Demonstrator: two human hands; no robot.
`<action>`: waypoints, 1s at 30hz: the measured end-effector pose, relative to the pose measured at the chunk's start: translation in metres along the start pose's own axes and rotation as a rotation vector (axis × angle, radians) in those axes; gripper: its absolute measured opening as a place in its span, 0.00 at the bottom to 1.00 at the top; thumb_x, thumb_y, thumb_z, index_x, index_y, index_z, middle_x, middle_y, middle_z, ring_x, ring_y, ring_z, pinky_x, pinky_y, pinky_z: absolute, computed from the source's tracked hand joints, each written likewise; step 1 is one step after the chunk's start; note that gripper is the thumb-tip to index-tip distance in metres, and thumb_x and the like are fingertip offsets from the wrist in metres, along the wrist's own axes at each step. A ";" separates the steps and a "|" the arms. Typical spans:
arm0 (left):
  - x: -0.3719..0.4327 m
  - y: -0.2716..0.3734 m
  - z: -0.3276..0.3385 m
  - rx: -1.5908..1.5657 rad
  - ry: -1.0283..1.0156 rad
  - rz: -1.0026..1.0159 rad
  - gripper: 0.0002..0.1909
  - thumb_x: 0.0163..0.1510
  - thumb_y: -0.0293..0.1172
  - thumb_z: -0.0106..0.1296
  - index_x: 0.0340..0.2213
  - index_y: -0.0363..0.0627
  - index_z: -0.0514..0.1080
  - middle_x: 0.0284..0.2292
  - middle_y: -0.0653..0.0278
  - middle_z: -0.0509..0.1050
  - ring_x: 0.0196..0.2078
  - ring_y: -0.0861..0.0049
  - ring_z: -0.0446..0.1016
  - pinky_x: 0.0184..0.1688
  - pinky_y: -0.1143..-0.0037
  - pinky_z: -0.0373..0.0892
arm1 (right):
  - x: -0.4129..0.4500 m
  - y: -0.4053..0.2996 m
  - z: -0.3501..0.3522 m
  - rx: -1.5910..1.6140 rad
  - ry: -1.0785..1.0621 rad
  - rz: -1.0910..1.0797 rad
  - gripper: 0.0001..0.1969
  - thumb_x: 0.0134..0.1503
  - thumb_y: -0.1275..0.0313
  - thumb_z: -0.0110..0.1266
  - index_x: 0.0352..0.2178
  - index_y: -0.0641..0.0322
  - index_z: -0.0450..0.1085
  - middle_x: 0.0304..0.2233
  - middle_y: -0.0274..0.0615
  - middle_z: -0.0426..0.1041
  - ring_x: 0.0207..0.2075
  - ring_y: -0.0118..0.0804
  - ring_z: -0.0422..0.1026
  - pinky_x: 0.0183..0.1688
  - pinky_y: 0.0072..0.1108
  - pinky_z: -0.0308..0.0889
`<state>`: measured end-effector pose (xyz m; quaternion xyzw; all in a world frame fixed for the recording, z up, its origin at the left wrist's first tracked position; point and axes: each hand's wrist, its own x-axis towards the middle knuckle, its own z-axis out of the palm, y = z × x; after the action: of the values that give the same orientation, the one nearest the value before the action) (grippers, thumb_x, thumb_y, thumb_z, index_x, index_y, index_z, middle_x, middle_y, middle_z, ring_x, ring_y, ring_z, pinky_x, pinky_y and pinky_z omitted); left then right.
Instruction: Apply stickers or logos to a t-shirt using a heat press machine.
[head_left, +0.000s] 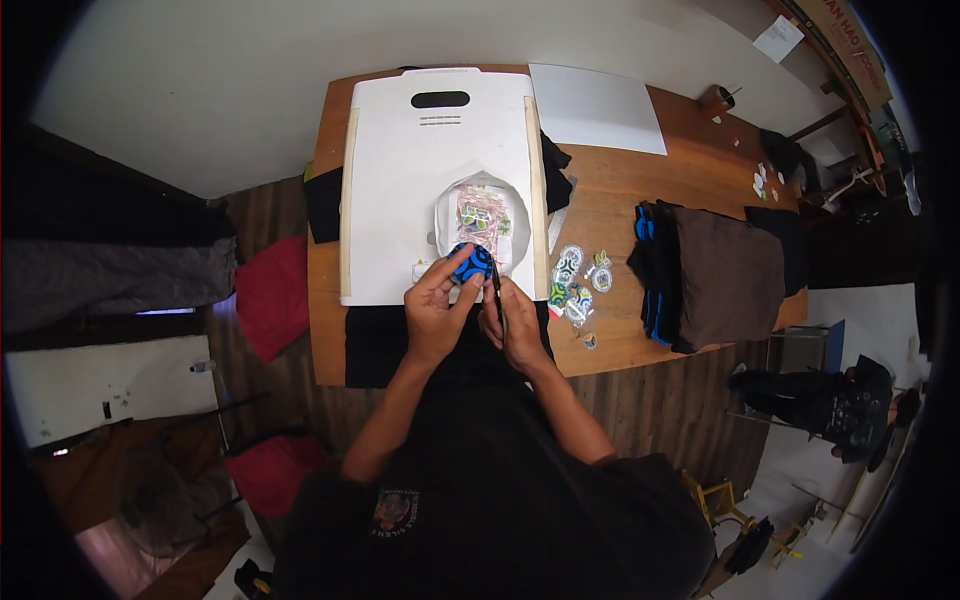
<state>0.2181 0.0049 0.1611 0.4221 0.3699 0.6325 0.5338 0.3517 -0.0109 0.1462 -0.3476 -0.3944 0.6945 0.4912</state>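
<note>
My left hand (436, 311) pinches a round blue-and-black patterned piece (472, 264) between thumb and fingers. From the right, my right hand (517, 321) grips a slim black tool (496, 289), probably scissors, its upper end against the piece's edge. Both hands are over the near edge of a large white board-like panel (390, 187) with a dark oval slot. Just beyond my fingers lies a white paper-like bowl or bag (523, 225), holding printed scraps (480, 214). Black fabric (382, 345) hangs below the panel.
Round printed cut-outs (577, 300) lie on the wooden table (607, 176) to the right. Beyond them are folded dark garments (727, 277). A white sheet (596, 105) and an orange cup (716, 101) are at the back. A person in dark clothing (851, 409) is at far right.
</note>
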 end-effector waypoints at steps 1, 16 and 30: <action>0.000 -0.001 0.000 0.000 -0.001 0.000 0.22 0.55 0.13 0.52 0.53 0.29 0.67 0.41 0.60 0.72 0.44 0.81 0.73 0.48 0.82 0.70 | 0.000 0.000 0.000 0.001 0.000 -0.004 0.20 0.70 0.55 0.31 0.35 0.60 0.62 0.12 0.28 0.53 0.11 0.20 0.50 0.13 0.14 0.49; 0.005 0.008 0.005 -0.005 0.008 0.012 0.21 0.55 0.13 0.53 0.52 0.28 0.68 0.40 0.60 0.72 0.43 0.80 0.73 0.47 0.81 0.70 | 0.000 0.001 -0.005 0.000 -0.006 0.007 0.19 0.70 0.55 0.32 0.37 0.59 0.61 0.13 0.28 0.53 0.10 0.21 0.49 0.13 0.14 0.48; 0.007 0.008 0.006 0.039 0.029 0.004 0.21 0.55 0.13 0.52 0.51 0.28 0.68 0.38 0.60 0.72 0.40 0.81 0.73 0.45 0.81 0.72 | -0.002 0.003 -0.010 -0.013 -0.040 0.042 0.21 0.70 0.54 0.31 0.35 0.60 0.62 0.12 0.27 0.53 0.11 0.20 0.50 0.14 0.13 0.49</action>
<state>0.2204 0.0105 0.1715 0.4238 0.3889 0.6324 0.5189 0.3598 -0.0109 0.1389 -0.3452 -0.4013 0.7087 0.4664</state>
